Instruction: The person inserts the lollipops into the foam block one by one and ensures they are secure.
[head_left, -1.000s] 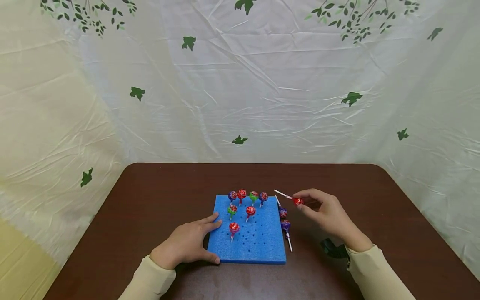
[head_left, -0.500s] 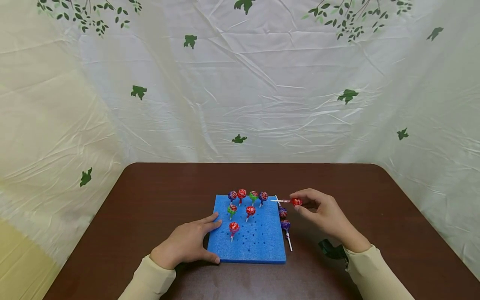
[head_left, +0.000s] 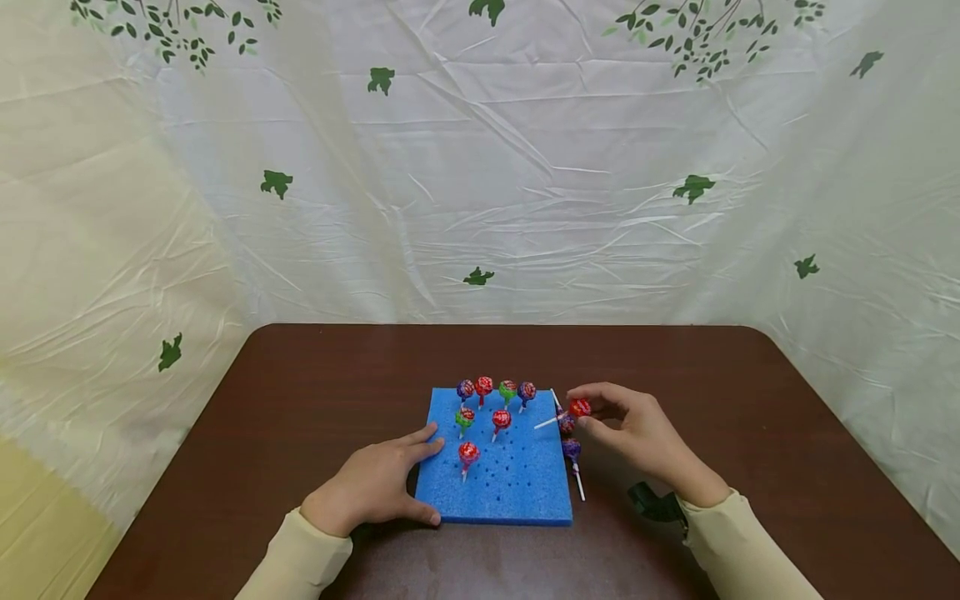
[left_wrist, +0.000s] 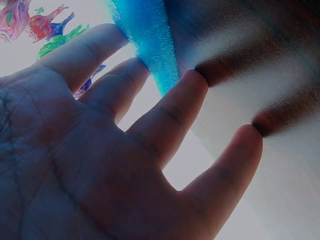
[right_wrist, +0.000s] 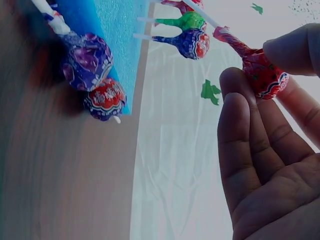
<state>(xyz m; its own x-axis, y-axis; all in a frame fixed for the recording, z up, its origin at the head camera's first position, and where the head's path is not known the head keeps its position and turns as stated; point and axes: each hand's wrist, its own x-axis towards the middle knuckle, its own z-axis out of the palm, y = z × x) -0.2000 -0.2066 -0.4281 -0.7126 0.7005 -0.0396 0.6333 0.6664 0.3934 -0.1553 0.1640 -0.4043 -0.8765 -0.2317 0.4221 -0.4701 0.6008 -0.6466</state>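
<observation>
A red lollipop (head_left: 580,407) is pinched by its wrapped head between the thumb and fingers of my right hand (head_left: 637,429), near the board's right edge. Its white stick slants down and left over the blue foam board (head_left: 532,500). The right wrist view also shows this red lollipop (right_wrist: 262,75) in the fingertips. My left hand (head_left: 375,483) rests with spread fingers against the board's left edge; in the left wrist view its fingers (left_wrist: 175,115) look straight. Several red, green and purple lollipops, such as a red one (head_left: 501,419), stand upright in the board.
Two purple lollipops lie on the brown table (head_left: 337,367) along the board's right side, the nearer one (head_left: 572,450) with its stick toward me. Rows of small holes (head_left: 510,475) mark the board. A white leaf-patterned sheet (head_left: 480,167) hangs behind the table.
My right hand has moved left with the red lollipop. The stick has swung from pointing up-left to pointing down-left, over the board. My left hand has stayed in place.
</observation>
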